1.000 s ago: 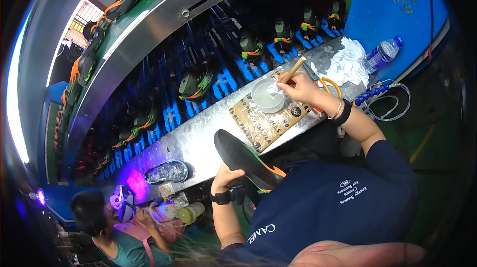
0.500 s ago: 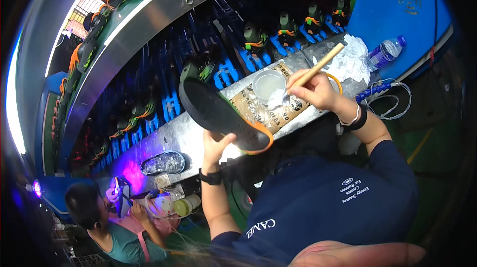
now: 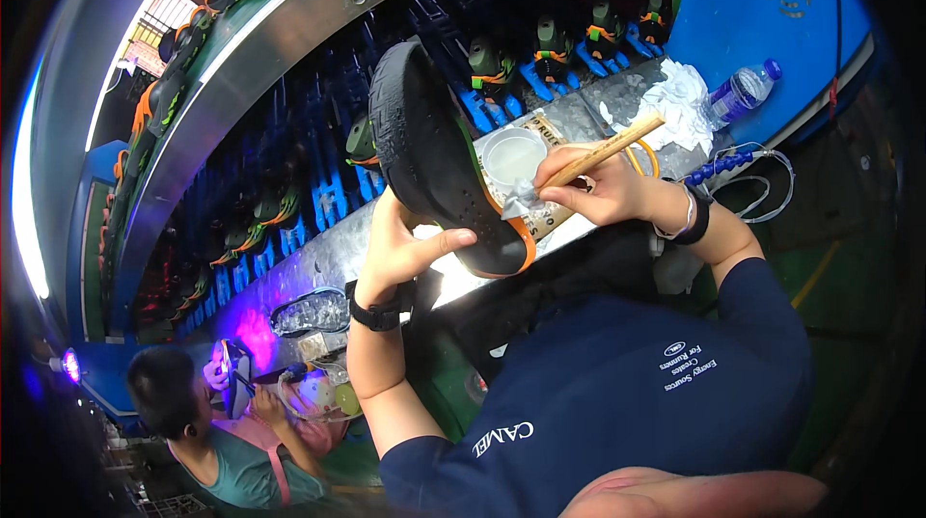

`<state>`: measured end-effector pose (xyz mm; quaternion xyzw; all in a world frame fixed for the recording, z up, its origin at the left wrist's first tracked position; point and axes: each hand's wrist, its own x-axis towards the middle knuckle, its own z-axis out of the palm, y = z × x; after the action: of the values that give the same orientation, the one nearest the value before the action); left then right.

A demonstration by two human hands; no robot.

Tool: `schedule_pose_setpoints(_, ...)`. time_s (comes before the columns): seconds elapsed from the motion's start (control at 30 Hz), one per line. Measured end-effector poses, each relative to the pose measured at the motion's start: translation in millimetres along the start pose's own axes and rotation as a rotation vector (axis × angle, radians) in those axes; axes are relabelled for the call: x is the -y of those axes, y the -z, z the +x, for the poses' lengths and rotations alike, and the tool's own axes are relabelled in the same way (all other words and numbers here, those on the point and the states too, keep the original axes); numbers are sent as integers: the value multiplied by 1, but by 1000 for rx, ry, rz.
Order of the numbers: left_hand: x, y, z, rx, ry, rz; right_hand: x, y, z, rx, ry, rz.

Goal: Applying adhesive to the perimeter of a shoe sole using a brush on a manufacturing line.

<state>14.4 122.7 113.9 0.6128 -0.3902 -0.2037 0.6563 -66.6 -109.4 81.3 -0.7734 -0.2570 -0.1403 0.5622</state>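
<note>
My left hand [image 3: 397, 246] grips a black shoe [image 3: 434, 156] with an orange heel edge and a bit of green along one side. Its broad black face is turned up toward me, and my thumb lies across it near the heel. In my right hand [image 3: 603, 192] is a brush with a pale wooden handle [image 3: 617, 146], pinched between the fingers. The whitish brush head meets the shoe's edge just above the orange part. Behind the brush head stands a round tub [image 3: 514, 157] of pale, cloudy liquid, on printed brown cardboard [image 3: 547, 129].
Crumpled white paper [image 3: 675, 103] and a purple-labelled bottle [image 3: 745, 94] lie at the bench's right end, near a blue coiled hose [image 3: 719, 169]. Shoes stand on a blue rack [image 3: 333, 195] behind. A dark sole-shaped piece [image 3: 311, 313] and a co-worker [image 3: 231, 455] are at left.
The shoe has tilted more upright and its toe has risen. My right hand has moved left, bringing the brush head from beside the tub to the shoe's edge.
</note>
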Motion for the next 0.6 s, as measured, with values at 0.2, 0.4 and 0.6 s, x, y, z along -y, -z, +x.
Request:
schedule_pose_setpoints(0.2, -6, 1, -3, 1, 46, 77, -1, -3, -2, -3, 31, 37)
schedule_pose_setpoints(0.4, -17, 0, -6, -48, -123, 428, 5, 1, -12, 9, 8, -59)
schedule_pose_setpoints(0.6, -13, -8, -13, -74, -137, 565, 10, -3, -21, -31, -123, 63)
